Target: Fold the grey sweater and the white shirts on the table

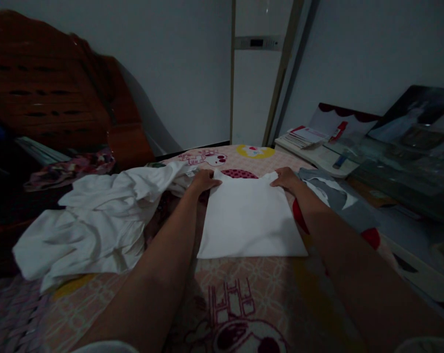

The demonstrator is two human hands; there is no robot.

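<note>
Dim light hides whether the fingers (215,183) of the left hand (204,181) and right hand (286,178) pinch the folded white garment (249,220) or only press it. The 2 forearms (163,274) leave the bottom edge. The headboard (41,83) is blurred; the right edge cuts the framed picture (416,115).

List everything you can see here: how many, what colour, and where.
Folded white cloth garment: one, white, flat at bed centre.
Crumpled white clothes pile: one heap, white, left of it.
Grey and white garment: one, right of it.
Pink cartoon-print bed sheet: one, pink, under all of these.
Floral cloth: one, dark mixed colours, far left.
Brown carved wooden furniture: one, back left.
White side table: one, back right, with papers on it.
Framed picture: one, dark, leaning at the right.
Left hand: on the folded garment's far left corner.
Right hand: on its far right corner.
</note>
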